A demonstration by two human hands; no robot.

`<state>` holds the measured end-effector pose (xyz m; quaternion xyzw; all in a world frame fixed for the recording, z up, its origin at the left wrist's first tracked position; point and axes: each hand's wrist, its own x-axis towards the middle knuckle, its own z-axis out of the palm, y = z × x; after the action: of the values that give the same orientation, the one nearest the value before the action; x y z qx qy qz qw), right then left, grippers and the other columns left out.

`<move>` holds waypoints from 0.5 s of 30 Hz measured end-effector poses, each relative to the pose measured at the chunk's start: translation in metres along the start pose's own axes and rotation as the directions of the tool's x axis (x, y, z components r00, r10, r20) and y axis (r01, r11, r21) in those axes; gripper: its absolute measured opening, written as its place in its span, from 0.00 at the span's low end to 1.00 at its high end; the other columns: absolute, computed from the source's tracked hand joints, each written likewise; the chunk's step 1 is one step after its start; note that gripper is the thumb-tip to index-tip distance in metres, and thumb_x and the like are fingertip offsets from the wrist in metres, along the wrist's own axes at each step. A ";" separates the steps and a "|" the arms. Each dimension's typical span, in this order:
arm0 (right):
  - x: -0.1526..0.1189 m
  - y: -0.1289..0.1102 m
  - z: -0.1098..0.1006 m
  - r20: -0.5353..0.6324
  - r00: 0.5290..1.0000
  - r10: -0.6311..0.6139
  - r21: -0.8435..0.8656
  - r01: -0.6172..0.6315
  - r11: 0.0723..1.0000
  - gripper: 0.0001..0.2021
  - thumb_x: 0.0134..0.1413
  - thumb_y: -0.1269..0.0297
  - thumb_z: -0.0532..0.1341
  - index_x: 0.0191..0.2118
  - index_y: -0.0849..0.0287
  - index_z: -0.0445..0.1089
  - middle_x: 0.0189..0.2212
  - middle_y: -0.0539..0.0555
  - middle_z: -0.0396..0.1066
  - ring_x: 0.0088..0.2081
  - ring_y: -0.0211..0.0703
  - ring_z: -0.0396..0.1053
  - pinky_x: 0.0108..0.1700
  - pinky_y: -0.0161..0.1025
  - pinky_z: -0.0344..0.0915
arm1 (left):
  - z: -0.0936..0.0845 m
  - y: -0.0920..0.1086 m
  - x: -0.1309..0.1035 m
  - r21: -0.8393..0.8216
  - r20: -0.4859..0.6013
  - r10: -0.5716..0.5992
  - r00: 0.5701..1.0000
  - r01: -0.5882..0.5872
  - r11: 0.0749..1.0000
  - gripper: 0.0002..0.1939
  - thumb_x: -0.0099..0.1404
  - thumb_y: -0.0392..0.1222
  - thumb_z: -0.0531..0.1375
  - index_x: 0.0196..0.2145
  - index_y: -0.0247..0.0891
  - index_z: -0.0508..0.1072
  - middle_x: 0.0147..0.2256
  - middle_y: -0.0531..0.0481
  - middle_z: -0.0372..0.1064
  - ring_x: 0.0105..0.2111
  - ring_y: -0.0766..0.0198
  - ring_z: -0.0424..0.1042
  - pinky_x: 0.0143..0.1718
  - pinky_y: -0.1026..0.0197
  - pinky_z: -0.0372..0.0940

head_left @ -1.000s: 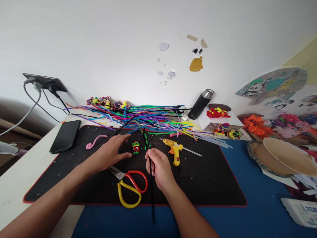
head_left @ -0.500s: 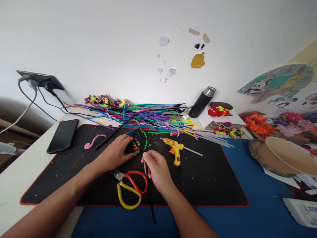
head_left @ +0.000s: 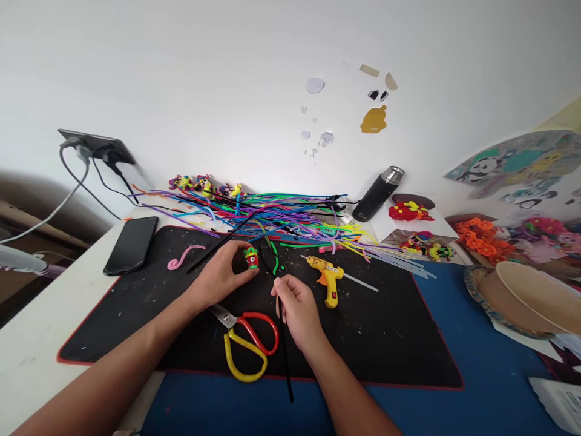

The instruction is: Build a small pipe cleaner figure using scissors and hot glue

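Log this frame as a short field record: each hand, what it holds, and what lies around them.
left hand: pinches a small red-and-green figure
right hand: grips a black pipe cleaner
surface: black mat
near hands: red-and-yellow scissors; yellow glue gun
behind: pile of coloured pipe cleaners
left edge: black phone

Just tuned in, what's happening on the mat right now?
A person sits at a black craft mat. The left hand holds a small red, green and yellow figure just above the mat, fingers closed around it. The right hand pinches a long black pipe cleaner that runs back toward the person. Red-and-yellow scissors lie between the forearms, a yellow glue gun lies right of the hands, and a heap of coloured pipe cleaners lies along the far edge.
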<state>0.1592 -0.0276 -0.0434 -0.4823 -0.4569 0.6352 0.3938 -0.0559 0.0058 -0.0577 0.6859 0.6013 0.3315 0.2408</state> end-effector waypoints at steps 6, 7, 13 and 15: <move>-0.001 0.004 0.000 0.014 0.998 -0.061 -0.093 0.063 0.994 0.21 0.62 0.45 0.63 0.26 0.54 0.65 0.13 0.42 0.54 0.17 0.36 0.50 0.22 0.36 0.45 | -0.016 0.010 0.000 -0.059 -0.084 -0.009 0.996 0.004 0.998 0.25 0.65 0.54 0.64 0.56 0.42 0.69 0.52 0.45 0.74 0.49 0.52 0.74 0.54 0.49 0.70; -0.001 0.004 0.000 0.017 0.998 -0.060 -0.100 0.062 0.993 0.21 0.62 0.45 0.63 0.26 0.54 0.65 0.13 0.42 0.54 0.17 0.36 0.50 0.22 0.36 0.45 | -0.018 0.010 0.000 -0.062 -0.083 -0.004 0.997 -0.001 0.998 0.25 0.65 0.54 0.64 0.56 0.42 0.69 0.52 0.45 0.73 0.49 0.52 0.74 0.54 0.49 0.69; -0.002 0.003 0.000 0.020 0.999 -0.043 -0.084 0.045 0.995 0.21 0.62 0.44 0.63 0.26 0.54 0.65 0.13 0.42 0.54 0.17 0.36 0.50 0.23 0.37 0.45 | -0.018 0.009 -0.001 -0.057 -0.085 0.023 0.996 -0.028 0.998 0.25 0.65 0.53 0.64 0.56 0.42 0.68 0.52 0.44 0.72 0.50 0.52 0.73 0.54 0.49 0.69; -0.002 0.003 0.000 0.027 0.999 -0.046 -0.088 0.048 0.995 0.21 0.63 0.45 0.63 0.26 0.54 0.65 0.13 0.42 0.54 0.17 0.36 0.50 0.23 0.37 0.45 | -0.018 0.009 -0.001 -0.040 -0.088 0.040 0.995 -0.043 0.998 0.25 0.66 0.53 0.64 0.56 0.42 0.68 0.52 0.44 0.72 0.51 0.52 0.73 0.55 0.49 0.68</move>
<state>0.1591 -0.0302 -0.0462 -0.4804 -0.5007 0.6108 0.3814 -0.0629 0.0016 -0.0395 0.6779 0.5898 0.3787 0.2218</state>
